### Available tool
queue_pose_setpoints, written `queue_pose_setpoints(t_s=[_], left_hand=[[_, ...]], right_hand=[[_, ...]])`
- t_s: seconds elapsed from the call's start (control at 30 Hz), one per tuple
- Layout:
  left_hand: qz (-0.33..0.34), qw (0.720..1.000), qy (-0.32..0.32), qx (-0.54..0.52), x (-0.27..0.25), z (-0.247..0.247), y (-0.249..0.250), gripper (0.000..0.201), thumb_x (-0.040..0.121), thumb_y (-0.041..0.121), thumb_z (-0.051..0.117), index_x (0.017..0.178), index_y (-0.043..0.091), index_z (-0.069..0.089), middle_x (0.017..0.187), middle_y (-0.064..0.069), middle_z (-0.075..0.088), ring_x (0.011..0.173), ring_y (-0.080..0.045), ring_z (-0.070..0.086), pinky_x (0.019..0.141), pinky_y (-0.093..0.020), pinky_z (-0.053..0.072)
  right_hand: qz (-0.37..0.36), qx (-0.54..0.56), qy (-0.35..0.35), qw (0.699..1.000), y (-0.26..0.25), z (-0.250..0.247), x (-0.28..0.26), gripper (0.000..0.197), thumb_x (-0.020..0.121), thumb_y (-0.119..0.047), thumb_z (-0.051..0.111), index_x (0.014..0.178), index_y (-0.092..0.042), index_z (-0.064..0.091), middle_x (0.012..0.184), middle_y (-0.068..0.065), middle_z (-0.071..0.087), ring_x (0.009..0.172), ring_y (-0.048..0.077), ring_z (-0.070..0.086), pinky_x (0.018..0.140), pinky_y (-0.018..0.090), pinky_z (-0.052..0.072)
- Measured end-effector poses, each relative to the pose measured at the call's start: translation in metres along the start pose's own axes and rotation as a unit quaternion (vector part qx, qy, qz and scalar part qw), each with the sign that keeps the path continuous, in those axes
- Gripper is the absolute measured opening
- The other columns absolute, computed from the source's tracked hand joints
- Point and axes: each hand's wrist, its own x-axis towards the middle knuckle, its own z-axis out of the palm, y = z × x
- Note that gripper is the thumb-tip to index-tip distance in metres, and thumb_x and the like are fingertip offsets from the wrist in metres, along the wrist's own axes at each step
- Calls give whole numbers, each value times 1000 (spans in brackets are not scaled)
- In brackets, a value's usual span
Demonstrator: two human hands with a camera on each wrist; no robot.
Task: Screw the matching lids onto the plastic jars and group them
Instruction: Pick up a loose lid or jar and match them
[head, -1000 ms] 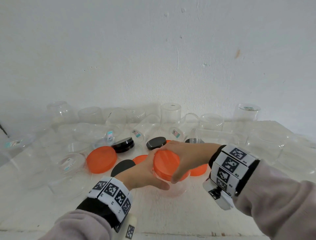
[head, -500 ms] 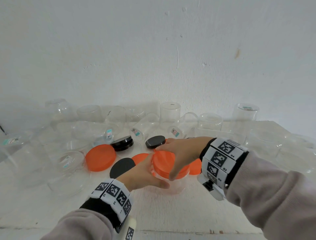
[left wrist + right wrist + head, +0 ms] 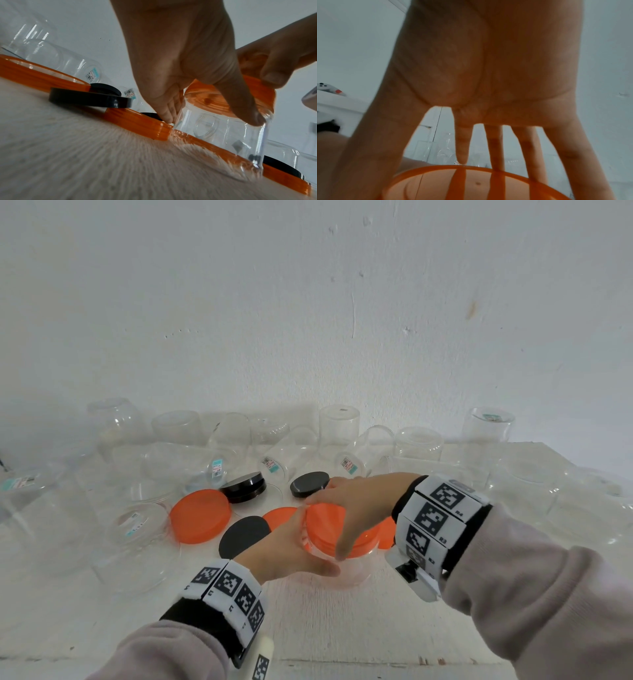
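Observation:
A clear plastic jar [image 3: 346, 568] stands upright on the white table, with an orange lid [image 3: 329, 522] sitting on its mouth. My left hand [image 3: 291, 549] grips the jar's body from the left, thumb in front. In the left wrist view the thumb and fingers of that left hand [image 3: 197, 75] clasp the clear jar [image 3: 221, 136] under the orange lid [image 3: 228, 97]. My right hand [image 3: 356, 508] reaches over from the right and grips the lid's rim with spread fingers. From below, the right wrist view shows the right hand [image 3: 488, 94] spanning the orange lid [image 3: 471, 185].
Loose lids lie behind the jar: a large orange lid [image 3: 200, 515], a flat black lid [image 3: 243, 535], a stacked black lid [image 3: 245, 491], another black lid [image 3: 310, 483]. Several clear lidless jars [image 3: 339, 429] crowd the back and both sides. The table's front edge [image 3: 342, 660] is near my wrists.
The jar went from tilted toward me to standing upright on the table. My right hand stayed on the lid and its wrist moved slightly back and left.

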Motion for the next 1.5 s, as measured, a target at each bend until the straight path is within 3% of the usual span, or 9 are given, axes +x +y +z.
queue_pose_setpoints(t_s=[0.2,0.3,0.5,0.8,0.9,1.03,1.27,1.4,1.5], left_hand=[[-6,1000,5,19,0,0,0,121,54,33,93,149,28,19,145,13,42,136,-9,38,115,-38,33],[-10,999,7,35,0,0,-1,117,58,31,92,149,30,18,134,23,45,127,-3,42,104,-22,38],[8,1000,-6,6,0,1,-2,122,61,22,91,152,32,9,146,13,40,137,-5,36,115,-31,30],[-8,1000,-7,19,-1,1,-2,113,63,25,90,148,33,17,130,25,45,130,-4,41,112,-32,34],[-6,1000,-11,9,-2,1,-1,116,63,25,90,150,31,13,142,16,42,135,-6,37,116,-36,30],[1,1000,-16,-1,-2,2,-1,121,62,22,90,152,31,9,146,13,41,137,-5,37,117,-37,29],[-15,1000,-5,23,-2,1,-2,120,59,33,91,150,33,14,138,19,45,130,-5,42,110,-30,35],[-13,1000,-7,6,-2,2,-1,120,58,29,91,151,27,15,145,13,43,136,-7,38,116,-38,30],[-12,1000,-8,7,-2,3,1,118,62,23,90,152,25,14,147,11,40,137,-8,36,117,-37,28]], right_hand=[[50,-17,27,998,-3,8,4,97,69,-81,59,148,-36,24,141,-1,34,113,23,48,87,38,44],[67,-21,41,997,-5,7,5,97,67,-86,55,142,-27,35,126,0,45,98,20,46,79,35,41],[5,9,-7,1000,-1,0,-1,93,70,-66,72,145,-54,19,148,-11,27,134,21,37,105,47,37],[63,-33,27,997,-4,2,1,99,70,-82,56,148,-28,29,141,1,41,112,21,47,86,36,41],[29,-13,-2,999,-2,0,-2,101,70,-67,71,150,-44,14,150,-5,25,129,24,41,100,43,41],[-7,2,-3,1000,-1,0,-1,91,70,-60,74,145,-54,22,147,-10,28,134,21,36,105,46,38],[55,-10,44,997,-1,8,6,98,70,-85,51,148,-28,30,143,1,40,121,24,46,83,34,37],[25,-5,-12,1000,3,3,0,103,65,-73,69,148,-51,12,153,-10,22,137,23,35,106,48,35],[9,4,-9,1000,4,2,-1,98,66,-68,72,145,-56,15,151,-13,23,137,21,34,107,49,35]])
